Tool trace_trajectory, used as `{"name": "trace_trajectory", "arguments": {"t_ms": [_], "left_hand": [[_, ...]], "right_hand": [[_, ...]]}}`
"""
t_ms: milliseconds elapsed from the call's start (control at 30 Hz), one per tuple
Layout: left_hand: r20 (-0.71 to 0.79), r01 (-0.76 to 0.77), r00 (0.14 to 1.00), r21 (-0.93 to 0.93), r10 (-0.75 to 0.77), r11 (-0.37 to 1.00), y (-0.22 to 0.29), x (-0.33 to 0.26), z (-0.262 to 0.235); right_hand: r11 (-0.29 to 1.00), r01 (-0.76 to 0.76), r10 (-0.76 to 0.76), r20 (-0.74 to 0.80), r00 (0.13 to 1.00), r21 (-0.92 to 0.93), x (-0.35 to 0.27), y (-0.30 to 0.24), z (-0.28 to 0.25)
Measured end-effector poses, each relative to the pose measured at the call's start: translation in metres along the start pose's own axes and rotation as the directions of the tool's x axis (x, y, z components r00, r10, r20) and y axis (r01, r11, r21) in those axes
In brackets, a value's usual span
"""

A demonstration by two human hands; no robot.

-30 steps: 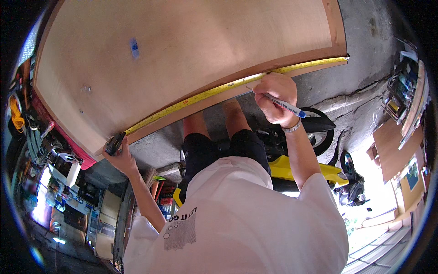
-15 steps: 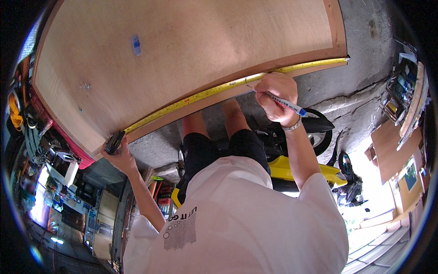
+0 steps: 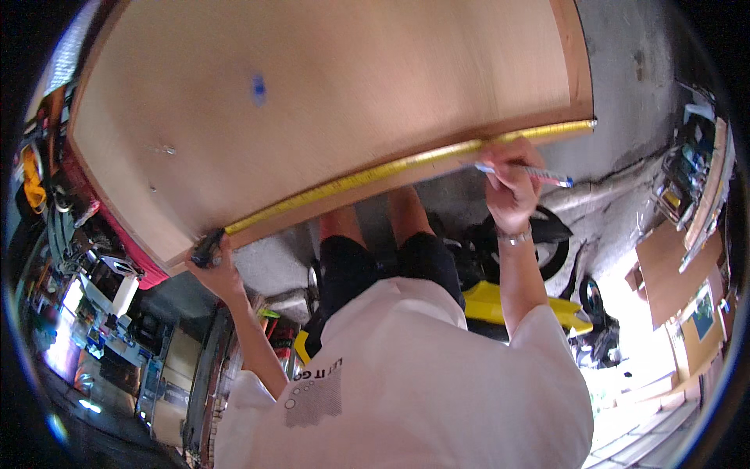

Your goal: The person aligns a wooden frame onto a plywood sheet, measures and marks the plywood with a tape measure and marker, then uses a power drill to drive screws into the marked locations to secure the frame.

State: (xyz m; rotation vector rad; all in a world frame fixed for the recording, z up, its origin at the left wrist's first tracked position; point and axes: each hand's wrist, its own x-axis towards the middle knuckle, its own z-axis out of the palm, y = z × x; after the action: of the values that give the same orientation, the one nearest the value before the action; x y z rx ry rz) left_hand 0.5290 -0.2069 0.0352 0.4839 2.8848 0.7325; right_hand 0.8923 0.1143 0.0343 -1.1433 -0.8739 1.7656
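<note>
A yellow tape measure point(image 3: 351, 181) is drawn out along the near edge of a large framed wooden panel point(image 3: 351, 78). Its black case sits in my left hand point(image 3: 219, 270), fingers closed round it, at the panel's near left corner. The tape's end reaches the near right corner. My right hand point(image 3: 513, 184) grips a marker pen point(image 3: 551, 177) with a pale barrel and blue end, close beside the tape on its right half. Motion blurs the pen's writing end. I cannot tell if the pen touches the wood.
A small blue item point(image 3: 258, 89) and some small metal bits point(image 3: 166, 149) lie on the panel. Close behind my legs stands a yellow and black motorbike point(image 3: 486, 303). Cluttered shelves point(image 3: 691, 168) are on the right; tools and an orange strap point(image 3: 33, 181) hang at left.
My right hand has moved right along the tape with the marker pen. My left hand still holds the case. The whole view has shifted slightly, with some blur.
</note>
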Motion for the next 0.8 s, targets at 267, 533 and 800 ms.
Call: {"name": "trace_trajectory", "arguments": {"t_ms": [267, 533, 800], "left_hand": [[-0.017, -0.04, 0.999, -0.361, 0.037, 0.932, 0.111, 0.074, -0.004], [-0.342, -0.396, 0.869, -0.051, 0.357, 0.917, 0.178, 0.348, 0.05], [-0.304, -0.078, 0.936, 0.321, 0.18, 0.944, 0.224, 0.451, 0.079]], "right_hand": [[0.946, 0.322, -0.323, 0.116, 0.939, 0.029, 0.006, -0.061, 0.046], [0.922, 0.343, -0.294, 0.254, 0.922, -0.18, 0.048, -0.076, 0.106], [0.948, 0.25, -0.205, 0.223, 0.953, -0.196, 0.088, -0.062, 0.157]]}}
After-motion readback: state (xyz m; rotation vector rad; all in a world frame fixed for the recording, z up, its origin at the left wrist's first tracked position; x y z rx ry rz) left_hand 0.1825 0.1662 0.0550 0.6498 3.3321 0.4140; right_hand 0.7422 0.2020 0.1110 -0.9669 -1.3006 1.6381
